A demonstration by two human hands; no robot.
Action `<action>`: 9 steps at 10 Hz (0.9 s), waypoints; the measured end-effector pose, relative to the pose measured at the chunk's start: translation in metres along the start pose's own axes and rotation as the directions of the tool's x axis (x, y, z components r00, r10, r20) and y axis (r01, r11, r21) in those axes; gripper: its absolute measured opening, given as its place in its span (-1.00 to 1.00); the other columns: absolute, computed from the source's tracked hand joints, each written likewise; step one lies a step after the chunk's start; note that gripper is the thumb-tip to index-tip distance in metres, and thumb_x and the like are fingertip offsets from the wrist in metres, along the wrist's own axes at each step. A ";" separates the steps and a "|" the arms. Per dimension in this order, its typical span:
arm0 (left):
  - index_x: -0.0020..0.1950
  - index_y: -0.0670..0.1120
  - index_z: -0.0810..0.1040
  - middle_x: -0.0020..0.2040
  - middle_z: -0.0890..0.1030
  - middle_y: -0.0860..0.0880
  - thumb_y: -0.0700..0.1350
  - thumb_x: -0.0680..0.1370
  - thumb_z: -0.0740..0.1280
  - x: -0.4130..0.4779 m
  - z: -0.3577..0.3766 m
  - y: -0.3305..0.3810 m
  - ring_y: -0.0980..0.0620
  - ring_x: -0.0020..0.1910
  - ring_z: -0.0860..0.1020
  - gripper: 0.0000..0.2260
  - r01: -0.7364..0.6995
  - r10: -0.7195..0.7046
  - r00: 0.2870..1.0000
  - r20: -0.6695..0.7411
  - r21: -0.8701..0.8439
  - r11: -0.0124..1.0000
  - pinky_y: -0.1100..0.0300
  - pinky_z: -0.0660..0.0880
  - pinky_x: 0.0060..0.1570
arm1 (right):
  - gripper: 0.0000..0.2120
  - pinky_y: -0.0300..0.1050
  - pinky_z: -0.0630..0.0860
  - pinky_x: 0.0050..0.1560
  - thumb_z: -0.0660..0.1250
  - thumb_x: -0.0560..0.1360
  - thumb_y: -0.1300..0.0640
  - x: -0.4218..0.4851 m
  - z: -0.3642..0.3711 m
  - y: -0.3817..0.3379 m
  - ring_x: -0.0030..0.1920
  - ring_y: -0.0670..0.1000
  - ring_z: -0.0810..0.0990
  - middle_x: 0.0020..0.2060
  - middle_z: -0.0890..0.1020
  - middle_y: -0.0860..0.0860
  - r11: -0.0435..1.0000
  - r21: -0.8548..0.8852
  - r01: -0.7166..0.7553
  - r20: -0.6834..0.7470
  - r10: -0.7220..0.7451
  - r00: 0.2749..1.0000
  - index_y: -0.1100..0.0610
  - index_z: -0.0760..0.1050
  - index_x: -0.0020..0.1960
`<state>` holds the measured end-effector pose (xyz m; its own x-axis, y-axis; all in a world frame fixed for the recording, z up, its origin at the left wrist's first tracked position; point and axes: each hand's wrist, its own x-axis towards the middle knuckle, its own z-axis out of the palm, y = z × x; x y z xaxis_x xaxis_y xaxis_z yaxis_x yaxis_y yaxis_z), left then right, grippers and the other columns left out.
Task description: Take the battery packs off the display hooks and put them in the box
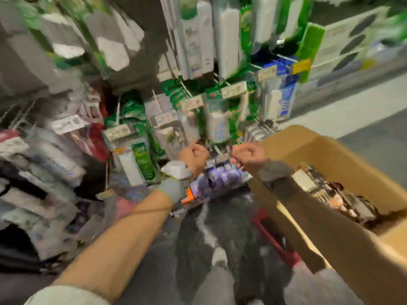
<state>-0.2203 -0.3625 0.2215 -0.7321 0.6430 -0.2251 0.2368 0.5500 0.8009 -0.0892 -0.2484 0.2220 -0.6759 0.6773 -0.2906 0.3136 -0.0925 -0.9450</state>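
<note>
A row of purple-blue battery packs (218, 180) hangs low on the display, just below both of my hands. My left hand (193, 156) is curled at the row's left top edge and seems to grip it. Its fingertips are turned away and blurred. My right hand (247, 156) pinches the row's right top edge near a thin wire hook (217, 149). An open cardboard box (326, 150) stands at my right, under my right forearm. Several packs (330, 194) lie inside it. The whole frame is motion-blurred.
Green and white carded goods (143, 159) crowd the hooks to the left and above, with price tags (233, 90) on the hook ends. A red cart frame (275, 238) sits under the box. Grey floor (363, 119) opens to the right.
</note>
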 end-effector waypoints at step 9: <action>-0.03 -0.02 0.51 -0.16 0.60 -0.04 -0.11 0.59 0.33 0.092 0.329 0.021 -0.13 -0.13 0.59 -0.98 -0.268 -0.034 0.652 0.757 0.273 0.924 -0.08 0.56 0.04 | -0.86 -0.31 0.45 -0.49 0.31 0.51 0.36 -0.017 -0.201 0.245 -0.63 -0.22 0.46 -0.36 0.54 0.10 0.713 0.615 -0.337 -0.568 0.697 0.437 0.39 0.49 0.05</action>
<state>-0.0731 -0.1163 0.0354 -0.0021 0.8042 -0.5944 0.5890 0.4813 0.6492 0.1333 -0.1354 0.0259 0.3023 0.6464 -0.7005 0.0409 -0.7430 -0.6680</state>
